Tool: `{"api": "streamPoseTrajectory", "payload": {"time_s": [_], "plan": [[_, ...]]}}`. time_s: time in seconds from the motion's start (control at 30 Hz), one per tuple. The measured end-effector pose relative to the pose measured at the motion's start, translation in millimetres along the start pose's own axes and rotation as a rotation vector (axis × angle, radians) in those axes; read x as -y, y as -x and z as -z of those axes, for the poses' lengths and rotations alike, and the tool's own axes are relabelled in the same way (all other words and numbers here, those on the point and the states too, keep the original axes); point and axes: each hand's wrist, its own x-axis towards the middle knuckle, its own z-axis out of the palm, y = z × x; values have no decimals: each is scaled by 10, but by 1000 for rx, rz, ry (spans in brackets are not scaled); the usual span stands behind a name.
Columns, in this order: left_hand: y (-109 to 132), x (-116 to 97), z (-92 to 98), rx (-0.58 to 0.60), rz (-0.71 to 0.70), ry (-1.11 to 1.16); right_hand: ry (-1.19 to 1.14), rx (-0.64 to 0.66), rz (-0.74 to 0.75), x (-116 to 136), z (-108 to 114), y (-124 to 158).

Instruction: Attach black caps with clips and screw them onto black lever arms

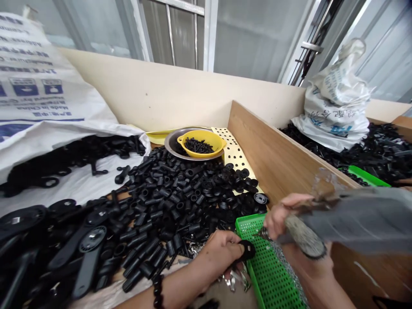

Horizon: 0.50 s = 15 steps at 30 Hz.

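My left hand [227,249], with a dark bead bracelet at the wrist, pinches a round black plastic part [247,250] at the left rim of a green perforated basket [268,274]. To its right, my right hand [277,216] is closed around a grey power drill [341,221], smeared by motion. The drill's narrow metal tip [263,234] points left over the basket, apart from the round part. Small silvery metal pieces [233,281] lie under my left hand. Many short black tubes [174,195] are heaped behind it.
Black crank-like arms [90,257] lie at left beside a white sack [48,98] spilling dark parts. A yellow bowl [222,143] of black screws rests in a metal basin [172,143]. A wooden divider [273,150] separates another heap at right, where part of another person's hand [406,182] shows.
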Motion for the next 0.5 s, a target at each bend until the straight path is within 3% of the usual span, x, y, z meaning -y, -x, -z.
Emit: {"api": "streamPoseTrajectory", "payload": {"time_s": [0.23, 0.5], "plan": [[33, 27, 19, 82, -40, 40, 43, -123, -50, -440, 20, -106], [18, 67, 29, 99, -57, 31, 23, -93, -64, -573, 74, -85]]}}
